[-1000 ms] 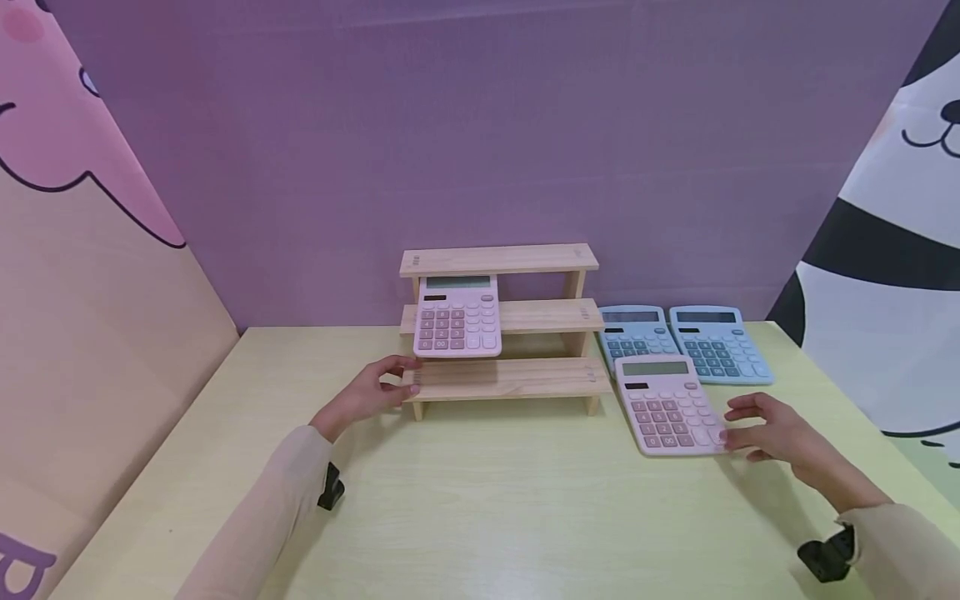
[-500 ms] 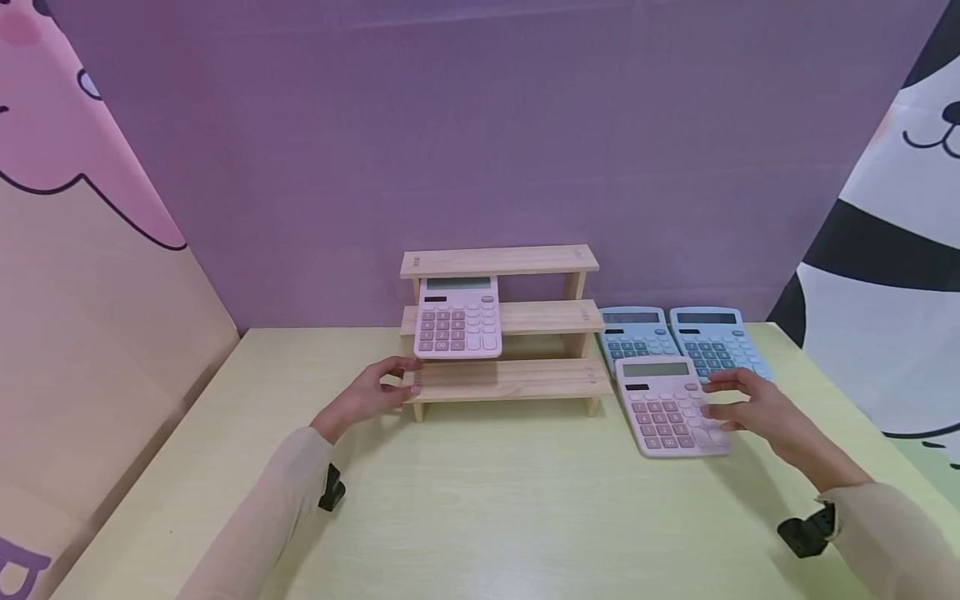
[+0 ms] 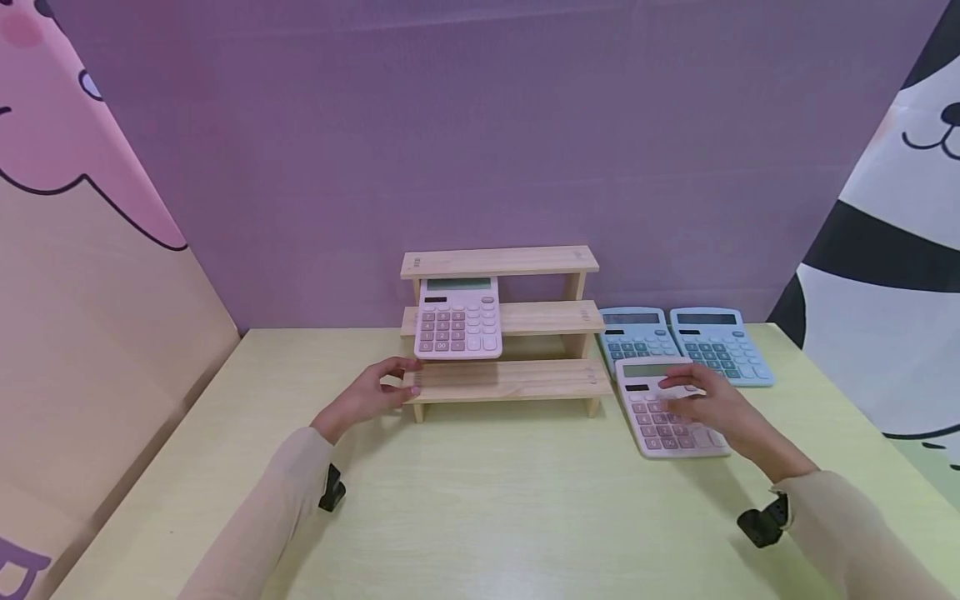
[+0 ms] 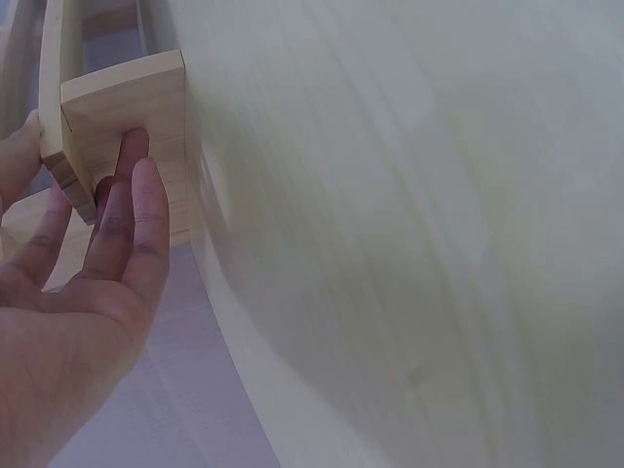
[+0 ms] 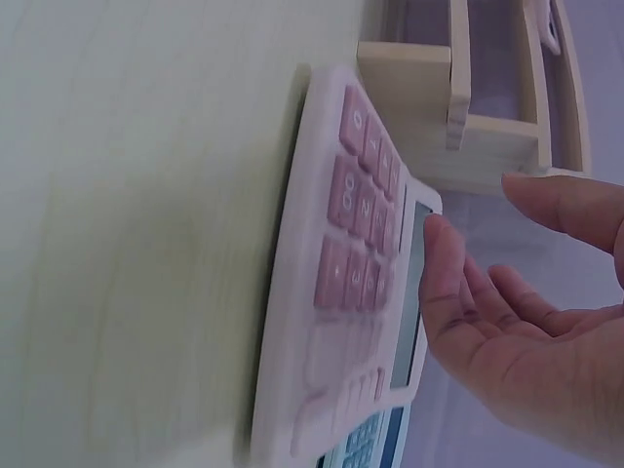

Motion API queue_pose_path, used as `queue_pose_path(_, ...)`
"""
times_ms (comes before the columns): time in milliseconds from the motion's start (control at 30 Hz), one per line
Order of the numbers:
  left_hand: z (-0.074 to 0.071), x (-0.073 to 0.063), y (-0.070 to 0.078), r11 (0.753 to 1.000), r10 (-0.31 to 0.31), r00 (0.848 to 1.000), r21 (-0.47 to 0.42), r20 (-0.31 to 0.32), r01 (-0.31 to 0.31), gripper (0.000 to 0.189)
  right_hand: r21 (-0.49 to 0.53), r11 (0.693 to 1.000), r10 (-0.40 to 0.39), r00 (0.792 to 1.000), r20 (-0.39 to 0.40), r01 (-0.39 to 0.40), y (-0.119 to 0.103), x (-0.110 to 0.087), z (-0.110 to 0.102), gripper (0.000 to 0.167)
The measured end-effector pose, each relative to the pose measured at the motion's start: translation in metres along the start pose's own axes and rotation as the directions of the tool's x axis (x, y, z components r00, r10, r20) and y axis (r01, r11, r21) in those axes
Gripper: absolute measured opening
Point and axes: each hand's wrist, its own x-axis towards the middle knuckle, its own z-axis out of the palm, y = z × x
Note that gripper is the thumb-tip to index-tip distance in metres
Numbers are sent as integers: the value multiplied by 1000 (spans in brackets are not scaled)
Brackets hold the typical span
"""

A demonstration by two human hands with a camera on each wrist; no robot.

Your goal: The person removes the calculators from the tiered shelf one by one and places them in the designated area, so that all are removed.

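A three-tier wooden stand (image 3: pixel 525 380) is at the back middle of the table. My left hand (image 3: pixel 367 398) holds the left end of its lowest board, with thumb and fingers about the edge and fingertips against the side panel (image 4: pixel 97 107). A pink calculator (image 3: pixel 459 325) leans on the stand's left half, its lower edge over the lowest board. To the stand's right another pink calculator (image 3: pixel 663 432) lies face up, overlapping two blue calculators. Over its keys and screen hovers my right hand (image 3: pixel 716 410), fingers loosely bent and thumb apart, holding nothing.
The two blue calculators (image 3: pixel 637 332) lie side by side near the purple backdrop (image 3: pixel 495 150), right of the stand. Printed panels (image 3: pixel 892 317) with cartoon figures flank the pale wood-look table (image 3: pixel 480 500) on both sides.
My right hand has moved left, from beside the right edge of the pink calculator to above its keys and screen. My left hand and the stand have stayed put.
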Motion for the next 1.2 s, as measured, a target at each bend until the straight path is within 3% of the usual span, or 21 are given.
queue_pose_path(233,0,0,2,1000,5,1000,-12,4,-4,48,55,997,-48,999,14,47,-11,8,14,51)
queue_pose_path(400,0,-7,15,1000,-15,1000,-20,16,15,47,88,991,-103,994,34,100,-22,12,25,51)
queue_pose_path(600,0,-2,3,1000,-10,1000,-25,5,10,49,111,990,-95,994,48,90,-36,18,36,53)
queue_pose_path(767,-1,-2,4,1000,-4,1000,-27,9,5,49,147,984,-109,993,48,101,-44,26,45,53)
queue_pose_path(1200,-1,1,-2,1000,4,1000,-14,9,-4,48,312,938,-177,982,66,148,-64,47,78,46)
